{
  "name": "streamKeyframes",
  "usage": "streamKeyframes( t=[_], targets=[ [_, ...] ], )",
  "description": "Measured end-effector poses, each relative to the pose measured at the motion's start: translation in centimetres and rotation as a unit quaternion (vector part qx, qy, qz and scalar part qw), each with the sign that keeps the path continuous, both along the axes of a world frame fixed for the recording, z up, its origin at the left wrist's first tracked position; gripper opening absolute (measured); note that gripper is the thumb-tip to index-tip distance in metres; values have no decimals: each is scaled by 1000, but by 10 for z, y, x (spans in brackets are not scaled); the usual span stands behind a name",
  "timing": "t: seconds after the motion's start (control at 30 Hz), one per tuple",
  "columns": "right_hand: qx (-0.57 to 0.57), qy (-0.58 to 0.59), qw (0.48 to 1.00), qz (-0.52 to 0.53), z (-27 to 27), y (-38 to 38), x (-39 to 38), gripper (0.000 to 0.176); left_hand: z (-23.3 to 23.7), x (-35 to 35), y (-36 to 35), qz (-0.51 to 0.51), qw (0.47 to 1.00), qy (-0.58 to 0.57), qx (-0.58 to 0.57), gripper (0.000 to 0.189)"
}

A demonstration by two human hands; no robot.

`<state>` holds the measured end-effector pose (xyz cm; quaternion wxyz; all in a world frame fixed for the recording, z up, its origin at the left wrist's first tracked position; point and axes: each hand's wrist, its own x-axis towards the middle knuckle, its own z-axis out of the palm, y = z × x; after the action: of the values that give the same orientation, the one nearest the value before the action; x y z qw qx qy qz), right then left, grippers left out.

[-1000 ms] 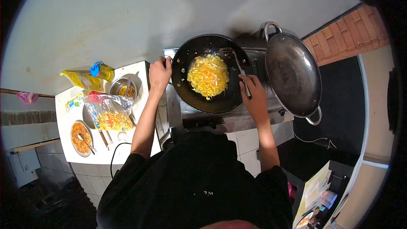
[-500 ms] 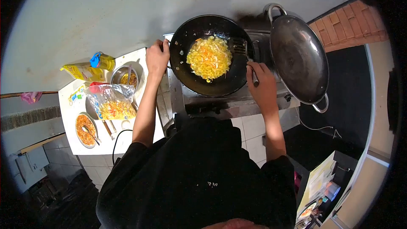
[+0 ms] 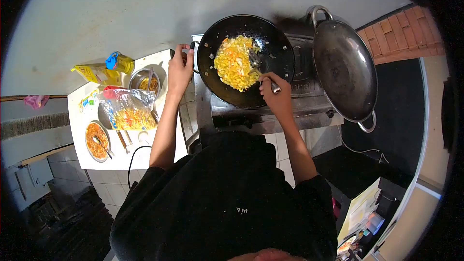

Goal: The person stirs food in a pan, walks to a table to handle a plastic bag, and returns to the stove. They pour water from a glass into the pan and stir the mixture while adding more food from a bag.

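A black wok [image 3: 273, 43] sits on the stove, with chopped yellow and orange food [image 3: 234, 65] heaped left of its middle. My left hand [image 3: 180, 71] is closed on the wok's left handle [image 3: 195, 57]. Closed around the handle of a slotted spatula [image 3: 275, 87], my right hand [image 3: 277, 95] is over the wok's lower right rim. The spatula's blade touches the right side of the food and is partly covered by it.
A second, larger wok [image 3: 345, 70] rests at the right of the stove [image 3: 309, 87]. On the white table [image 3: 92, 162] at left are a plastic bag of chopped food [image 3: 133, 116], a metal bowl [image 3: 133, 82], a plate of orange food [image 3: 94, 140] and a blue-capped bottle [image 3: 123, 64].
My right hand has moved left with the spatula, its blade going from the wok's right wall into the food. The food has been pushed into a taller, narrower heap. My left hand stays at the handle.
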<state>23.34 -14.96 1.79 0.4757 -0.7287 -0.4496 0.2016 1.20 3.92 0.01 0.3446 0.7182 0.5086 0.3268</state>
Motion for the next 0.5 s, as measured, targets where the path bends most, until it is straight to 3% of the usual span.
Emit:
streamKeyframes(
  t=[0.07, 0.2, 0.27, 0.3, 0.37, 0.5],
  targets=[
    [-55, 241, 969, -28, -6, 2, -2, 16, 0, 1, -1, -3, 1000, -10, -4, 21],
    [-16, 326, 944, -40, -5, -1, 0, 21, -1, 0, 0, -5, 1000, -12, -1, 22],
    [-2, 178, 984, 3, 9, -10, -5, 18, 0, -1, 1, -9, 1000, -16, -2, 22],
    [-1, 177, 984, 3, 17, -13, -5, 18, 0, -2, 1, -8, 1000, -13, -7, 22],
    [56, -61, 994, 73, 35, -20, -4, 11, 1, -2, 1, -9, 1000, -10, -11, 22],
    [39, -79, 991, 104, 58, -28, -3, 9, -6, -2, 3, -5, 1000, -10, -4, 21]
  ],
)
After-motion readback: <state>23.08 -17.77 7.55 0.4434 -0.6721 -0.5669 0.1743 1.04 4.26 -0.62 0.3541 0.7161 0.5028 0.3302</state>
